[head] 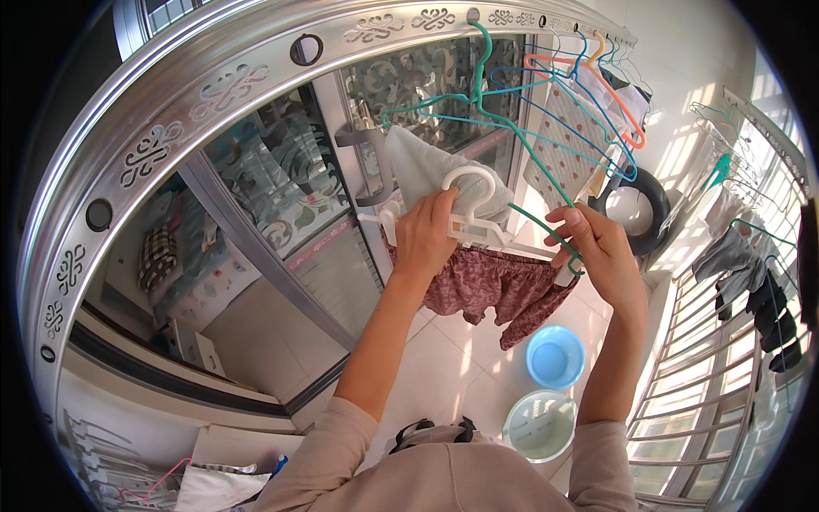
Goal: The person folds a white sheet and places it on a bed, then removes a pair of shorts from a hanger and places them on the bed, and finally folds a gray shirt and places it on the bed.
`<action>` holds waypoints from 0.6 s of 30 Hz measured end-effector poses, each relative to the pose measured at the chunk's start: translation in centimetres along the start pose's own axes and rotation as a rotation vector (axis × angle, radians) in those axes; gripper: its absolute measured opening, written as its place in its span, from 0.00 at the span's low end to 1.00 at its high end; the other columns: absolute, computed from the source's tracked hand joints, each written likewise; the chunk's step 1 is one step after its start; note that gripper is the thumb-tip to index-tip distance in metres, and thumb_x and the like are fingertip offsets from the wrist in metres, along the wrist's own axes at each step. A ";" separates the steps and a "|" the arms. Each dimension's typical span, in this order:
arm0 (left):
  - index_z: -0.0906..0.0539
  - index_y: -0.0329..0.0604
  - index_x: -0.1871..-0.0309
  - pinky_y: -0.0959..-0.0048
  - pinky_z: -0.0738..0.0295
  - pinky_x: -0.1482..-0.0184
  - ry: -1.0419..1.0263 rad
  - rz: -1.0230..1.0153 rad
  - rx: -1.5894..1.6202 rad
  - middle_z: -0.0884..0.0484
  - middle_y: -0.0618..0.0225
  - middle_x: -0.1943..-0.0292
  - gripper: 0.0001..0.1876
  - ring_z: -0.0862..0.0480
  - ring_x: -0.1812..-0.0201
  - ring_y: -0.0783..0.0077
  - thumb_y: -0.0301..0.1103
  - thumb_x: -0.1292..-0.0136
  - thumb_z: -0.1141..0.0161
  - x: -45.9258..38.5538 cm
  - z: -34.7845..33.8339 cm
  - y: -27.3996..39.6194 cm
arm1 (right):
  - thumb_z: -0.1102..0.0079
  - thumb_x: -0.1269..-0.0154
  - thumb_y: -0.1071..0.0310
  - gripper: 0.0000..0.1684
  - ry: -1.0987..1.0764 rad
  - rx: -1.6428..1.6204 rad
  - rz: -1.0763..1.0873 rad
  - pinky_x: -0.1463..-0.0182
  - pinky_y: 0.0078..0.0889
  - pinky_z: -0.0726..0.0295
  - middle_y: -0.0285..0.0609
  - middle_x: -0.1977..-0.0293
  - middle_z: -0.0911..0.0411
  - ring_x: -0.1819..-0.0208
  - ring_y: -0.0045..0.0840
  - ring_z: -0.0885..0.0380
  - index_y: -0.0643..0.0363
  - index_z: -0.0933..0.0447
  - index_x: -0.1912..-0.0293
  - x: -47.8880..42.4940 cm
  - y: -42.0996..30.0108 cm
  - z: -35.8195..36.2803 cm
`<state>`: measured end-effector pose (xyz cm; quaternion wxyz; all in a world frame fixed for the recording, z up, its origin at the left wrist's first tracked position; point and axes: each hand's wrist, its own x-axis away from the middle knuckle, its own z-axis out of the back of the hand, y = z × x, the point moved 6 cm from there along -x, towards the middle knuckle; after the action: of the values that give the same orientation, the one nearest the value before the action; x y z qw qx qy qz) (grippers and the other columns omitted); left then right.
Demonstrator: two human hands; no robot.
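Observation:
My left hand (427, 238) grips a white plastic clip hanger (477, 224) just below its curved hook. A dark red patterned garment (486, 285) with a gathered waist hangs from this hanger. My right hand (592, 246) has its thumb and fingers on the lower right end of a green hanger (530, 150), close to the white hanger's right clip. The green hanger's hook is in a hole of the metal rail (307, 50) above. A light grey cloth (419, 163) hangs behind the white hook; its support is partly hidden.
Blue and orange hangers (617, 105) with a patterned cloth (560, 141) crowd the rail's right side. A blue basin (555, 357) and a pale basin (539, 425) stand on the tiled floor. At left is a glass sliding door (281, 192); more laundry (736, 256) hangs by the barred window.

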<state>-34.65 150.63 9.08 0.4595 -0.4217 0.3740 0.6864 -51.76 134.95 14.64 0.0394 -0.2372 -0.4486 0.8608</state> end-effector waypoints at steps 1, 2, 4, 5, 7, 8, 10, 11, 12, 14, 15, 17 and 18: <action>0.24 0.41 0.49 0.61 0.22 0.64 -0.007 -0.020 0.001 0.18 0.59 0.61 0.30 0.17 0.62 0.54 0.20 0.62 0.30 0.0 0.0 0.1 | 0.68 0.23 0.43 0.36 -0.015 -0.142 -0.034 0.61 0.27 0.22 0.50 0.60 0.19 0.65 0.28 0.18 0.68 0.21 0.54 0.0 1.0 0.5; 0.25 0.41 0.49 0.60 0.22 0.65 -0.027 -0.017 -0.003 0.18 0.59 0.61 0.31 0.17 0.62 0.55 0.21 0.62 0.31 0.1 -0.1 0.1 | 0.73 0.23 0.41 0.40 -0.044 -0.317 -0.008 0.56 0.29 0.21 0.52 0.56 0.19 0.59 0.31 0.18 0.69 0.21 0.54 0.0 1.9 1.3; 0.26 0.42 0.49 0.60 0.22 0.66 -0.056 -0.016 -0.003 0.19 0.61 0.62 0.31 0.18 0.62 0.56 0.22 0.63 0.31 0.5 -0.1 0.2 | 0.89 0.26 0.35 0.52 -0.122 -0.731 0.171 0.37 0.39 0.28 0.57 0.46 0.24 0.43 0.42 0.24 0.71 0.22 0.50 -1.4 3.2 3.2; 0.26 0.42 0.48 0.61 0.23 0.67 -0.063 -0.016 -0.001 0.19 0.61 0.62 0.31 0.18 0.63 0.56 0.22 0.63 0.30 0.8 0.0 0.3 | 0.83 0.25 0.36 0.47 0.053 -0.867 0.098 0.34 0.42 0.31 0.57 0.41 0.28 0.39 0.41 0.28 0.68 0.28 0.41 -2.4 5.3 4.1; 0.26 0.42 0.49 0.61 0.23 0.67 -0.058 -0.028 0.016 0.19 0.61 0.61 0.31 0.18 0.63 0.56 0.23 0.63 0.30 1.2 0.0 0.6 | 0.75 0.26 0.34 0.45 0.346 -0.573 -0.207 0.32 0.43 0.34 0.56 0.35 0.35 0.34 0.39 0.33 0.65 0.37 0.34 -3.7 10.5 1.0; 0.25 0.42 0.49 0.61 0.23 0.67 -0.055 -0.038 0.032 0.19 0.61 0.61 0.31 0.18 0.63 0.56 0.23 0.63 0.30 1.3 0.1 0.9 | 0.71 0.27 0.33 0.45 0.255 -0.604 -0.308 0.31 0.42 0.35 0.55 0.34 0.37 0.33 0.38 0.35 0.64 0.39 0.33 -4.3 12.2 -2.8; 0.24 0.42 0.51 0.62 0.23 0.67 -0.064 -0.058 0.040 0.19 0.62 0.60 0.29 0.18 0.62 0.57 0.23 0.63 0.30 1.3 0.2 1.4 | 0.62 0.29 0.33 0.45 0.050 -0.878 -0.533 0.30 0.40 0.37 0.52 0.33 0.37 0.33 0.36 0.37 0.64 0.40 0.32 -4.5 14.7 -9.4; 0.24 0.42 0.52 0.62 0.23 0.67 -0.071 -0.068 0.031 0.20 0.62 0.60 0.28 0.18 0.62 0.57 0.23 0.63 0.30 1.2 0.2 1.5 | 0.59 0.30 0.33 0.45 -0.198 -1.140 -0.528 0.30 0.39 0.38 0.51 0.34 0.36 0.33 0.35 0.37 0.65 0.39 0.32 -4.4 14.3 -12.2; 0.23 0.42 0.53 0.63 0.23 0.67 -0.077 -0.077 0.019 0.20 0.62 0.60 0.28 0.18 0.62 0.58 0.23 0.63 0.30 1.1 0.4 1.7 | 0.54 0.30 0.38 0.42 -0.160 -0.846 -0.357 0.33 0.37 0.34 0.49 0.36 0.34 0.36 0.31 0.34 0.64 0.38 0.33 -5.1 14.5 -12.0; 0.22 0.41 0.54 0.64 0.23 0.67 -0.069 -0.097 0.011 0.20 0.63 0.60 0.26 0.18 0.62 0.59 0.23 0.63 0.30 1.0 1.0 1.9 | 0.49 0.30 0.44 0.37 -0.176 -0.602 -0.127 0.39 0.34 0.28 0.47 0.40 0.30 0.41 0.26 0.30 0.63 0.35 0.35 -5.3 14.1 -12.7; 0.22 0.41 0.55 0.64 0.23 0.67 -0.075 -0.085 0.010 0.20 0.63 0.60 0.25 0.18 0.62 0.59 0.22 0.63 0.30 0.9 1.3 1.8 | 0.47 0.30 0.46 0.34 -0.163 -0.623 -0.113 0.41 0.32 0.26 0.46 0.42 0.28 0.43 0.25 0.28 0.62 0.33 0.36 -5.4 14.3 -12.4; 0.22 0.41 0.56 0.65 0.23 0.67 -0.073 -0.106 0.018 0.21 0.65 0.59 0.24 0.18 0.62 0.61 0.22 0.62 0.31 0.9 1.9 1.8 | 0.45 0.30 0.51 0.29 -0.142 -0.666 -0.117 0.46 0.28 0.23 0.44 0.47 0.24 0.49 0.22 0.25 0.62 0.29 0.39 -5.6 14.6 -12.0; 0.21 0.41 0.56 0.65 0.23 0.66 -0.080 -0.109 0.019 0.21 0.65 0.59 0.24 0.18 0.61 0.61 0.22 0.62 0.31 1.0 2.0 1.8 | 0.43 0.29 0.54 0.20 0.056 -0.770 -0.033 0.59 0.23 0.22 0.38 0.63 0.18 0.62 0.17 0.22 0.64 0.20 0.55 -5.9 14.4 -11.2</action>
<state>-37.06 152.25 9.15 0.5148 -0.4093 0.3381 0.6731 -39.51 133.16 -0.02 -0.0263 -0.2507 -0.7414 0.6219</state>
